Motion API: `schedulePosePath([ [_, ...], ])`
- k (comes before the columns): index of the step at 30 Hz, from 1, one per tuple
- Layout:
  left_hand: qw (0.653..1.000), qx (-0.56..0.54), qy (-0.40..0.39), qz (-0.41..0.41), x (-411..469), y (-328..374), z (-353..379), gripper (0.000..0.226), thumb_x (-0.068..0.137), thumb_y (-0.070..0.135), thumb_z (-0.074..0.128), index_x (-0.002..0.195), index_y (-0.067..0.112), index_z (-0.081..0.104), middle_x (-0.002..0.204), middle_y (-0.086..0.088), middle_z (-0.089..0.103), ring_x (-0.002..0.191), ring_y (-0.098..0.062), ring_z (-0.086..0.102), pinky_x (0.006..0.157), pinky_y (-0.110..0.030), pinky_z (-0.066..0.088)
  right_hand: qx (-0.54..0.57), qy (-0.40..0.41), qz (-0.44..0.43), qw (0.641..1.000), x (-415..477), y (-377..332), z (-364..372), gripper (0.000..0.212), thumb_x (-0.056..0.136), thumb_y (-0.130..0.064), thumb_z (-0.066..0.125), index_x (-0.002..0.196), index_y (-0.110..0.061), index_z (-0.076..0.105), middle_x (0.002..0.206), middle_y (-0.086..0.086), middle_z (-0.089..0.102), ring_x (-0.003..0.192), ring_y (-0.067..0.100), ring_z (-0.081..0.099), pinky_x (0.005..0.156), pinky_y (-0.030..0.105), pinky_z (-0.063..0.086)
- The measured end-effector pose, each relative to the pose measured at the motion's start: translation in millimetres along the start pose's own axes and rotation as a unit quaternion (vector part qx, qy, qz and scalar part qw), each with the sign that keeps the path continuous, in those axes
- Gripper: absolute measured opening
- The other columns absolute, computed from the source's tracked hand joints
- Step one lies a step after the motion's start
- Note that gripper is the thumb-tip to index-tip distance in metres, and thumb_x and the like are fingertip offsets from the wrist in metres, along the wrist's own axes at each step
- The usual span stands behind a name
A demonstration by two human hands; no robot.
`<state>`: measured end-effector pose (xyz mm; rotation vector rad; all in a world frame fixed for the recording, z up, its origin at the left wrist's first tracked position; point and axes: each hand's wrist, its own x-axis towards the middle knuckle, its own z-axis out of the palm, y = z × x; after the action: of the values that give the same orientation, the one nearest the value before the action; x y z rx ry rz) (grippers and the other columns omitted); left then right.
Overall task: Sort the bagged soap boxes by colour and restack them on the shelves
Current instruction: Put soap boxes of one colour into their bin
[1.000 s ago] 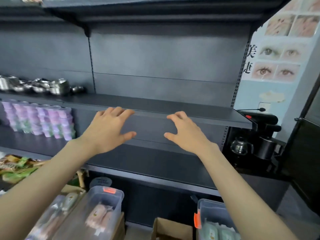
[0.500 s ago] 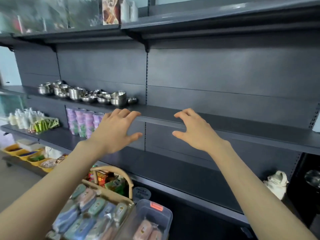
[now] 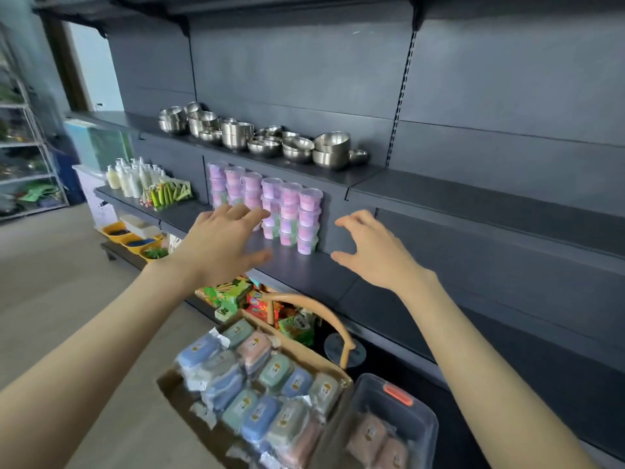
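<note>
Hovering hands [image 3: 221,247], soap boxes [image 3: 260,412] below in basket [image 3: 342,335]

The left forearm [image 3: 101,350], left of the wicker basket [image 3: 345,346], and the right forearm [image 3: 473,350], right of it, are both slim and bare to the picture's edge. The 2 hands, left hand [image 3: 220,245] and right hand [image 3: 375,255], are bare too, with slender fingers.

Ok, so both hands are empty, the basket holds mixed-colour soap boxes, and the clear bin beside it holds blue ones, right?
Not quite. The head view shows the clear bin holding pink soap boxes, not blue. The rest stands: the left hand and right hand are empty, and the basket holds mixed-colour soap boxes.
</note>
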<state>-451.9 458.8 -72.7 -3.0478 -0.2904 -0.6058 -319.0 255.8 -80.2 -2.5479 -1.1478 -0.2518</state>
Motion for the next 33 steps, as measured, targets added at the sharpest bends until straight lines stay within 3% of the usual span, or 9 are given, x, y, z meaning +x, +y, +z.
schedulePosePath([
  [3,1.0,-0.022,-0.007,0.007,2.0,-50.5,28.1,0.067,0.087,0.052,0.056,0.144,0.024,0.033,0.136,-0.005,0.046,0.128,-0.028,0.038,0.101,-0.042,0.032,0.014,-0.007,0.016,1.0,28.4,-28.1,48.0,0.053,0.092,-0.035,0.059,0.139,-0.018,0.041,0.137,0.002,0.038,0.122,0.026,0.044,0.087,0.041,0.042],
  [8,0.994,-0.046,-0.094,0.029,-1.0,-132.6,92.9,0.066,0.088,0.051,0.057,0.143,0.024,0.034,0.135,-0.006,0.047,0.128,-0.028,0.038,0.101,-0.043,0.03,0.044,-0.056,0.085,0.994,59.7,-71.4,136.0,0.057,0.092,-0.039,0.06,0.141,-0.02,0.04,0.14,0.003,0.038,0.125,0.028,0.043,0.092,0.044,0.04],
  [14,0.98,-0.091,-0.174,0.03,6.5,-199.7,167.9,0.065,0.087,0.048,0.058,0.143,0.025,0.035,0.136,-0.006,0.047,0.128,-0.028,0.04,0.102,-0.042,0.032,0.053,-0.094,0.141,0.984,83.3,-88.7,221.4,0.046,0.089,-0.036,0.064,0.13,-0.023,0.05,0.131,0.005,0.045,0.118,0.028,0.05,0.082,0.035,0.04],
  [18,0.965,-0.116,-0.235,0.025,16.0,-235.4,224.4,0.064,0.089,0.048,0.057,0.144,0.026,0.032,0.141,-0.006,0.043,0.131,-0.028,0.037,0.103,-0.043,0.032,0.073,-0.144,0.176,0.971,106.2,-91.8,281.9,0.051,0.089,-0.04,0.063,0.132,-0.014,0.05,0.136,0.01,0.045,0.123,0.03,0.047,0.096,0.044,0.044],
  [21,0.949,-0.142,-0.281,0.012,25.8,-263.1,269.8,0.064,0.09,0.048,0.056,0.144,0.025,0.031,0.142,-0.005,0.042,0.13,-0.029,0.038,0.102,-0.044,0.034,0.095,-0.18,0.204,0.958,126.1,-87.7,331.9,0.05,0.091,-0.038,0.06,0.134,-0.016,0.047,0.133,0.008,0.044,0.121,0.029,0.047,0.094,0.043,0.044],
  [25,0.922,-0.19,-0.334,-0.049,33.0,-300.8,336.7,0.059,0.089,0.043,0.058,0.14,0.023,0.038,0.131,-0.006,0.049,0.122,-0.03,0.046,0.096,-0.039,0.038,0.146,-0.2,0.234,0.94,152.2,-80.4,399.3,0.053,0.089,-0.032,0.064,0.137,-0.019,0.047,0.134,0.007,0.049,0.122,0.026,0.048,0.09,0.034,0.038],
  [28,0.886,-0.227,-0.388,-0.118,30.1,-325.7,385.9,0.057,0.088,0.041,0.061,0.138,0.021,0.041,0.13,-0.006,0.05,0.122,-0.028,0.045,0.099,-0.037,0.038,0.177,-0.239,0.278,0.913,169.0,-78.7,448.5,0.059,0.089,-0.032,0.066,0.14,-0.014,0.044,0.141,0.008,0.045,0.127,0.028,0.044,0.092,0.035,0.038],
  [33,0.838,-0.268,-0.431,-0.201,28.2,-355.4,457.2,0.056,0.089,0.036,0.061,0.138,0.015,0.042,0.127,-0.008,0.05,0.12,-0.027,0.044,0.096,-0.033,0.035,0.259,-0.272,0.36,0.854,187.6,-85.9,522.1,0.044,0.089,-0.034,0.065,0.123,-0.011,0.051,0.117,0.006,0.054,0.101,0.022,0.054,0.076,0.031,0.041],
])
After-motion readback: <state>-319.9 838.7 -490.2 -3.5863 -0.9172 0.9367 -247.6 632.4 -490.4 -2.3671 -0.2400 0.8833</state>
